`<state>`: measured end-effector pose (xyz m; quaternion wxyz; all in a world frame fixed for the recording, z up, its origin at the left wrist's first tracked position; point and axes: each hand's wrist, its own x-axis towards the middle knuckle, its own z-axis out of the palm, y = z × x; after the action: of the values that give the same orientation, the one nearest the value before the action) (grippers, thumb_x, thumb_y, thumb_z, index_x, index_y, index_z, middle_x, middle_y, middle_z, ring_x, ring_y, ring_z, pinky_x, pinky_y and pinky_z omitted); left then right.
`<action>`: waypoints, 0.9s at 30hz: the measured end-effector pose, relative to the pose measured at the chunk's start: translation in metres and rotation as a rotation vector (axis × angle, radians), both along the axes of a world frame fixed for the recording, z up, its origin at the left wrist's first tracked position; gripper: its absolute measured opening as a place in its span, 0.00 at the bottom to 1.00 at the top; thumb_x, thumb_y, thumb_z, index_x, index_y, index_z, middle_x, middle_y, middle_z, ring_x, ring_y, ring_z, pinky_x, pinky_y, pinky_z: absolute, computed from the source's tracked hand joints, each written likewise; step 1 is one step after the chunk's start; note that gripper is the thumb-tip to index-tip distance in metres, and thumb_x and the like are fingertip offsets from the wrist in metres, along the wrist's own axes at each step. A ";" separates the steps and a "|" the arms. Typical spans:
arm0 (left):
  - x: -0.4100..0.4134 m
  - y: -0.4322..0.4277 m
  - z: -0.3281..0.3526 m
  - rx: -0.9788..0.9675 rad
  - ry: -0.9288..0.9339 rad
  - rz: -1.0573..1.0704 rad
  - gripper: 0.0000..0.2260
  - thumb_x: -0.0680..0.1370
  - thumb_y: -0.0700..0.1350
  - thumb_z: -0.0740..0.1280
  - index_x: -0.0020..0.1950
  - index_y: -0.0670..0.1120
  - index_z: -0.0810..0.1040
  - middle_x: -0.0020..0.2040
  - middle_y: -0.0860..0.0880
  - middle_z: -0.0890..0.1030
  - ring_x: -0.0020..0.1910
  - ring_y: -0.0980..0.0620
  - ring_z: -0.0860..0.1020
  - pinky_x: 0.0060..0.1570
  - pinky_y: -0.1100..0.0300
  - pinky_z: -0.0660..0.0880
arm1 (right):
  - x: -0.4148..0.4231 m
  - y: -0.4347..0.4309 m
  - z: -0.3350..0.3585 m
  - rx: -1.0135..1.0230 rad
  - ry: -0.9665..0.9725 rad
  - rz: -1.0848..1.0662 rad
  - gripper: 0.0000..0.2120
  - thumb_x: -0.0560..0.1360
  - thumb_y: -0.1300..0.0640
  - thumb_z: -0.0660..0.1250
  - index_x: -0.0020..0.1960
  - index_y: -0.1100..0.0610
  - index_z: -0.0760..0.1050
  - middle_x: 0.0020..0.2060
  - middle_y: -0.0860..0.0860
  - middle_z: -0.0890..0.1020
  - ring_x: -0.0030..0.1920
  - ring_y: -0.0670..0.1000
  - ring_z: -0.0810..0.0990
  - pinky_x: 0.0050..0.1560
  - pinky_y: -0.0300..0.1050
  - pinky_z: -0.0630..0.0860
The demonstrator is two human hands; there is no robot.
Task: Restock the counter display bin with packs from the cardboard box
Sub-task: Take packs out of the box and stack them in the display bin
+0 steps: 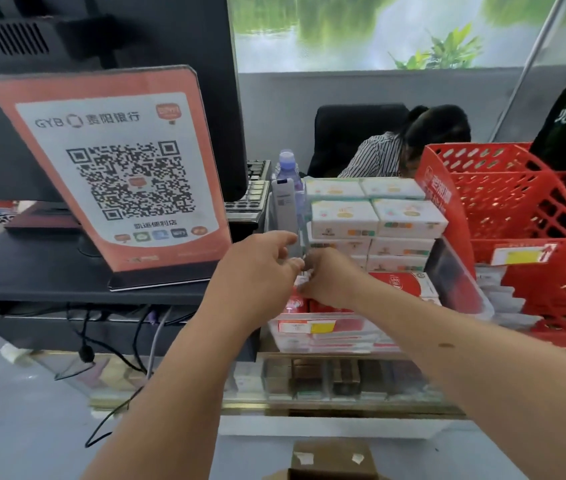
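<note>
Two bare hands meet at the front left corner of the clear display bin (pixel 456 275) on the table (pixel 343 408). The left hand (pixel 267 261) and right hand (pixel 326 278) both show curled fingers, but blur hides whether they pinch a pack or the bin's edge; I cannot tell. White packs (pixel 375 220) are stacked high and red packs (pixel 399 285) lie in front, so restocking looks well along. The cardboard box (pixel 333 459) sits below, its contents unseen.

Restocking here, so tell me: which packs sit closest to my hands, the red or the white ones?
The red packs, at the front just beneath your right hand; the white packs are stacked higher, behind them.
</note>
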<state>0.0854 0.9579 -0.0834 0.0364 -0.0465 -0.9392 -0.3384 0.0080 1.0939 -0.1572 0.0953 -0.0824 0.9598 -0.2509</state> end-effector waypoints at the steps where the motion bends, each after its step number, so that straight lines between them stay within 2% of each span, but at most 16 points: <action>1: -0.001 0.000 -0.001 0.007 0.002 -0.008 0.19 0.80 0.48 0.65 0.71 0.54 0.72 0.59 0.54 0.80 0.53 0.55 0.77 0.49 0.64 0.70 | -0.001 -0.001 0.000 0.015 -0.010 0.029 0.12 0.73 0.54 0.73 0.56 0.50 0.78 0.46 0.46 0.80 0.42 0.47 0.78 0.38 0.40 0.71; 3: -0.001 -0.001 -0.002 0.015 0.001 -0.017 0.19 0.79 0.48 0.65 0.71 0.54 0.72 0.59 0.54 0.79 0.53 0.55 0.77 0.49 0.64 0.70 | 0.001 -0.006 0.005 0.124 -0.041 0.140 0.07 0.74 0.53 0.72 0.47 0.47 0.74 0.36 0.42 0.74 0.39 0.45 0.76 0.37 0.38 0.70; 4: -0.001 -0.002 -0.002 0.013 0.005 -0.018 0.19 0.79 0.49 0.65 0.71 0.55 0.72 0.59 0.54 0.80 0.54 0.55 0.77 0.50 0.62 0.71 | 0.002 -0.008 0.005 0.213 -0.058 0.211 0.05 0.75 0.53 0.70 0.47 0.47 0.74 0.35 0.42 0.72 0.41 0.47 0.77 0.40 0.40 0.72; 5: 0.000 -0.002 -0.004 0.013 0.009 -0.019 0.19 0.79 0.49 0.65 0.70 0.55 0.72 0.60 0.54 0.80 0.55 0.54 0.77 0.52 0.61 0.73 | 0.004 -0.011 0.006 0.289 -0.061 0.275 0.04 0.76 0.53 0.67 0.51 0.48 0.76 0.35 0.42 0.71 0.44 0.50 0.78 0.46 0.42 0.74; 7: 0.002 -0.003 -0.005 0.020 0.013 -0.025 0.19 0.79 0.50 0.65 0.70 0.55 0.72 0.61 0.55 0.79 0.56 0.54 0.77 0.55 0.58 0.74 | 0.007 -0.012 0.011 0.387 -0.060 0.368 0.09 0.78 0.55 0.64 0.58 0.52 0.78 0.37 0.43 0.71 0.48 0.51 0.76 0.54 0.45 0.74; 10: 0.006 -0.003 -0.006 0.038 0.019 -0.048 0.19 0.79 0.50 0.65 0.70 0.56 0.72 0.61 0.55 0.79 0.56 0.53 0.78 0.56 0.54 0.76 | 0.015 -0.009 0.023 0.444 -0.058 0.392 0.11 0.80 0.56 0.62 0.60 0.54 0.78 0.38 0.44 0.71 0.46 0.50 0.73 0.50 0.43 0.69; 12: 0.011 -0.002 -0.009 0.050 0.006 -0.069 0.19 0.79 0.50 0.65 0.70 0.56 0.72 0.61 0.55 0.79 0.56 0.53 0.78 0.57 0.53 0.76 | 0.022 -0.002 0.027 0.278 -0.060 0.262 0.11 0.78 0.57 0.66 0.59 0.54 0.79 0.36 0.43 0.72 0.45 0.51 0.76 0.46 0.43 0.70; 15: 0.022 0.003 -0.014 0.069 -0.014 -0.097 0.18 0.79 0.50 0.66 0.69 0.57 0.73 0.60 0.56 0.79 0.56 0.54 0.78 0.58 0.53 0.76 | 0.043 0.015 0.030 -0.024 0.020 0.052 0.10 0.76 0.55 0.69 0.56 0.48 0.81 0.40 0.43 0.79 0.41 0.45 0.79 0.41 0.39 0.74; 17: 0.030 0.007 -0.017 0.074 -0.020 -0.098 0.16 0.79 0.50 0.66 0.67 0.58 0.75 0.58 0.56 0.80 0.55 0.54 0.78 0.57 0.54 0.76 | 0.063 0.026 0.032 -0.149 0.106 -0.027 0.10 0.76 0.53 0.68 0.57 0.46 0.81 0.38 0.39 0.79 0.38 0.40 0.77 0.37 0.34 0.70; 18: 0.037 0.010 -0.020 0.077 -0.025 -0.097 0.16 0.79 0.50 0.66 0.66 0.58 0.75 0.58 0.56 0.81 0.55 0.54 0.78 0.57 0.55 0.76 | 0.076 0.033 0.033 -0.191 0.148 -0.042 0.11 0.76 0.53 0.68 0.57 0.46 0.81 0.40 0.39 0.80 0.40 0.40 0.77 0.39 0.34 0.69; 20: 0.051 0.019 -0.027 0.081 -0.037 -0.095 0.16 0.78 0.50 0.66 0.66 0.57 0.76 0.57 0.55 0.81 0.55 0.54 0.78 0.56 0.55 0.76 | 0.103 0.046 0.029 -0.248 0.242 -0.032 0.12 0.76 0.55 0.68 0.58 0.46 0.82 0.47 0.41 0.82 0.48 0.42 0.79 0.49 0.38 0.74; 22: 0.067 0.029 -0.040 0.058 -0.054 -0.090 0.16 0.79 0.50 0.66 0.67 0.57 0.76 0.56 0.56 0.81 0.54 0.55 0.78 0.56 0.57 0.75 | 0.129 0.058 0.018 -0.274 0.372 -0.034 0.11 0.76 0.56 0.68 0.58 0.49 0.82 0.51 0.44 0.82 0.53 0.44 0.78 0.58 0.42 0.75; 24: 0.080 0.041 -0.059 0.040 -0.077 -0.074 0.16 0.79 0.50 0.65 0.67 0.57 0.76 0.55 0.56 0.81 0.53 0.55 0.78 0.55 0.57 0.75 | 0.151 0.072 -0.002 -0.330 0.452 -0.047 0.09 0.76 0.56 0.69 0.56 0.50 0.83 0.49 0.44 0.81 0.51 0.44 0.78 0.56 0.40 0.75; 27: 0.099 0.059 -0.101 0.040 -0.127 -0.037 0.13 0.79 0.47 0.66 0.63 0.55 0.78 0.53 0.55 0.82 0.51 0.53 0.79 0.52 0.55 0.76 | 0.175 0.093 -0.057 -0.362 0.416 -0.040 0.09 0.75 0.57 0.68 0.53 0.53 0.83 0.43 0.47 0.82 0.44 0.45 0.78 0.46 0.39 0.74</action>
<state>0.1848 1.0170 -0.1840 -0.0286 -0.0418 -0.9316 -0.3600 0.1831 1.1874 -0.2140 -0.1251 -0.1290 0.8997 -0.3978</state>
